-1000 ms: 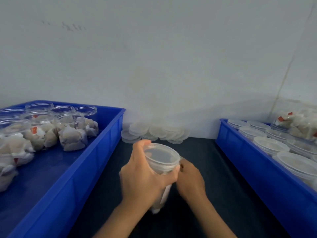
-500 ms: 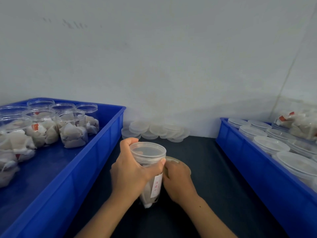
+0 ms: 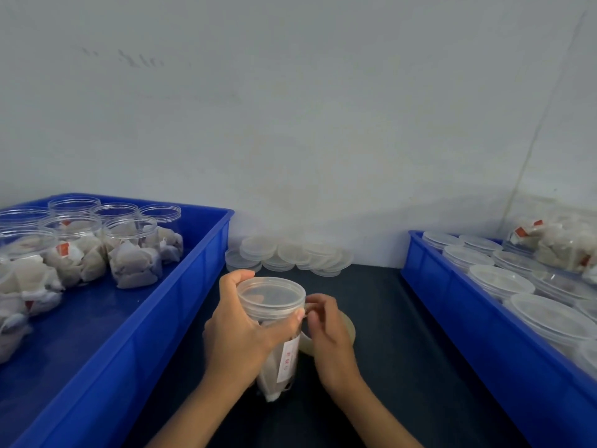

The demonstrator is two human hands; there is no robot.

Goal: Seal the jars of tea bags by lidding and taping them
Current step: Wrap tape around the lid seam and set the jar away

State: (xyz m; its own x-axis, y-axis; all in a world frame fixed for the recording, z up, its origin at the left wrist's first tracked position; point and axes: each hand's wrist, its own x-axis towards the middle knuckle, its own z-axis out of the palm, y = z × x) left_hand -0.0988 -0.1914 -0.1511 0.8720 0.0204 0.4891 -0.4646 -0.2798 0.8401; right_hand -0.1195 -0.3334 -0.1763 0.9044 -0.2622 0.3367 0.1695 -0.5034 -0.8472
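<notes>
Jar (image 3: 274, 321), lidded, stands on the dark table (image 3: 403, 350), left hand (image 3: 239, 331) wrapped around it. Right hand (image 3: 326, 328) pinches tape at the lid (image 3: 270, 291) rim, roll (image 3: 345, 331) behind. Taping underway; next likely calls for turning the jar.

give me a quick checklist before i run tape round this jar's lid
1. Lid on the jar: ok, looks level.
2. Left hand grips the jar: ok.
3. Tape roll within reach: ok, behind the right hand.
4. Tape end pinched and on the lid seam: cannot tell, fingers are at the rim.
5. Jar holds tea bags: ok.
6. Space in the right blue bin for the jar: cannot tell.
</notes>
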